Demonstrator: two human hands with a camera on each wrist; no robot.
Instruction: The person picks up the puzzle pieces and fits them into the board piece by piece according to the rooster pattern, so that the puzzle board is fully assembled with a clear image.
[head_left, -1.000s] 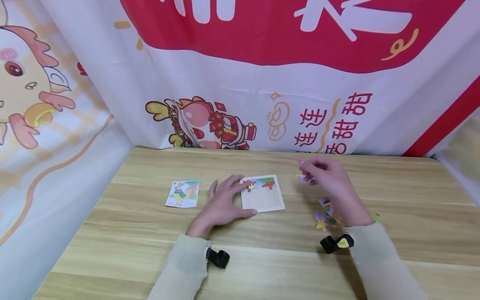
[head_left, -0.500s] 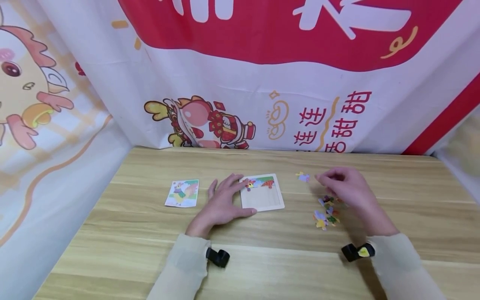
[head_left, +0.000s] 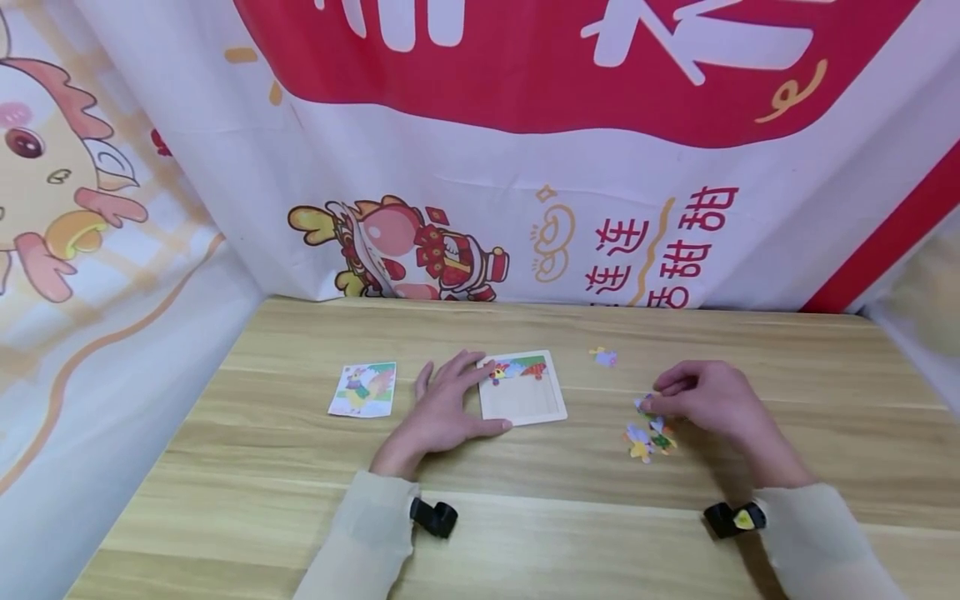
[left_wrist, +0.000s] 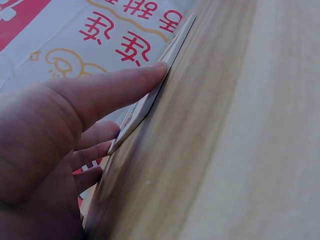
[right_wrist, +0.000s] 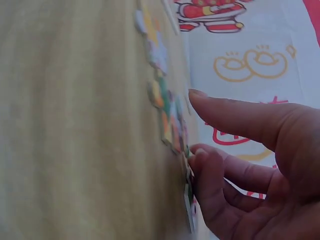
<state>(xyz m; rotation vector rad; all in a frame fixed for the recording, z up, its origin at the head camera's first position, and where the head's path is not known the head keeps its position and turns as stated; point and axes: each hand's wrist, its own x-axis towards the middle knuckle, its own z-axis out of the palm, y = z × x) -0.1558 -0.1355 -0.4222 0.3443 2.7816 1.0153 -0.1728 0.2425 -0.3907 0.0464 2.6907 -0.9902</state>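
A square wooden puzzle tray lies on the table, with joined colourful pieces along its far side and bare board below them. My left hand rests on the tray's left side, fingers spread. In the left wrist view its thumb touches the tray edge. To the right, several loose jigsaw pieces lie in a small heap. My right hand reaches over the heap's far part. In the right wrist view its fingertips touch the pieces, while the thumb stands apart; no piece is visibly lifted.
A picture card of a bird lies left of my left hand. One loose jigsaw piece lies between tray and heap, farther back. Behind the wooden table hangs a printed cloth.
My right hand has moved from the lone piece behind, first rightward, then toward me onto the heap. The lone piece stays on the table. My left hand keeps its place on the tray.
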